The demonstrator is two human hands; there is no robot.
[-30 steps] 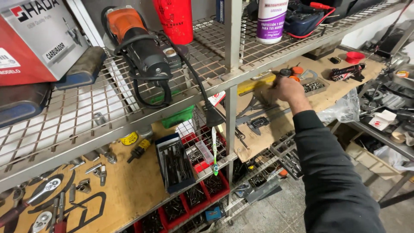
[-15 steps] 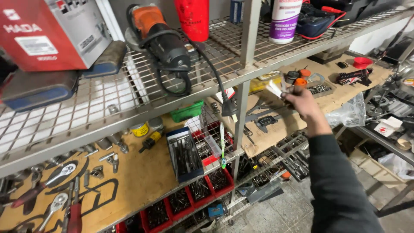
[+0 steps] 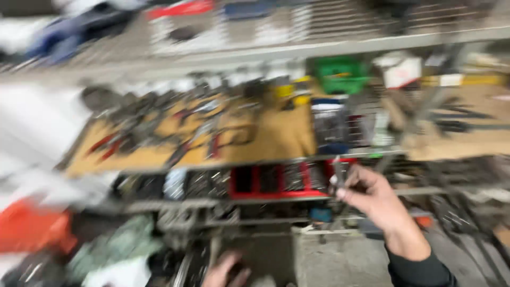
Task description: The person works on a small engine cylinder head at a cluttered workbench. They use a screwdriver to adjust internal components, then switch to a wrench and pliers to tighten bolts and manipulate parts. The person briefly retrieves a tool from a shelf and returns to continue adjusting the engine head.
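Head view was badly blurred. Right hand [image 3: 372, 196] pinched a small pale slender item [image 3: 334, 178], kind unclear, just right of the red plastic compartment tray [image 3: 276, 183]. Left hand [image 3: 226, 271] was low below the tray, grip unreadable. Risk: a thin pinch might drop the item into the clutter.

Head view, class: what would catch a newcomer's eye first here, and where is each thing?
The right hand stands out at centre right, raised before the shelves with something small and blurred pinched in its fingers. Behind it sits a red tray of compartments on a lower shelf, under a wooden board strewn with blurred hand tools. A green box glows at upper centre.
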